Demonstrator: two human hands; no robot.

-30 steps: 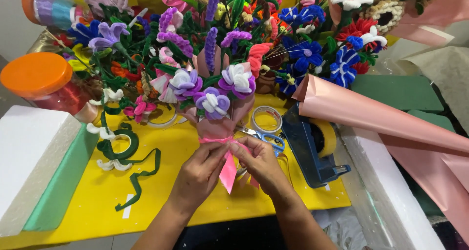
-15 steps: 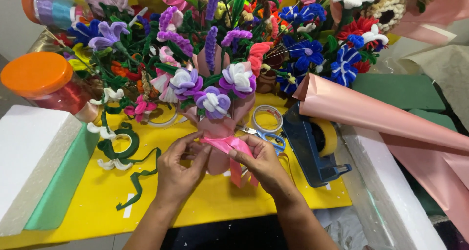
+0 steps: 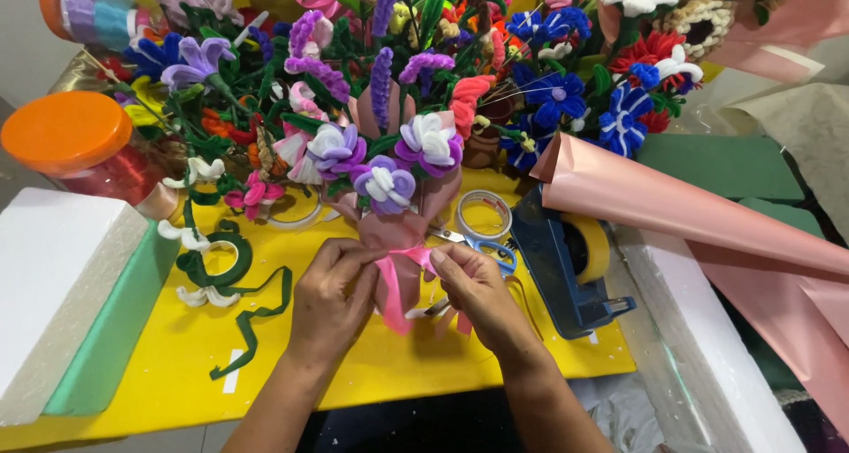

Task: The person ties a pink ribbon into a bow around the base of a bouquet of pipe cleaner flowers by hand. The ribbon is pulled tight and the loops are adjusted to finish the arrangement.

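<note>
A small bouquet [image 3: 380, 165] of purple-and-white chenille flowers, wrapped in pink paper [image 3: 395, 232], lies on the yellow table [image 3: 159, 373]. A bright pink ribbon [image 3: 392, 280] goes around its stem. My left hand [image 3: 332, 298] pinches the ribbon on the left of the wrap. On the right side my right hand [image 3: 473, 289] grips the same ribbon. Both hands meet at the knot, with ribbon tails hanging below them.
Blue-handled scissors [image 3: 482, 245], a clear tape roll [image 3: 485, 212] and a dark blue tape dispenser [image 3: 562, 272] lie right of the hands. Pink paper rolls [image 3: 690, 210] stretch right. Green stems with white flowers [image 3: 217, 263], a white foam block [image 3: 53, 276] and an orange-lidded jar [image 3: 75, 143] lie left. Many chenille flowers [image 3: 548, 90] stand behind.
My hands have drawn closer together at the bouquet's neck, pulling the pink ribbon tighter around the wrap. The bouquet has stayed in place.
</note>
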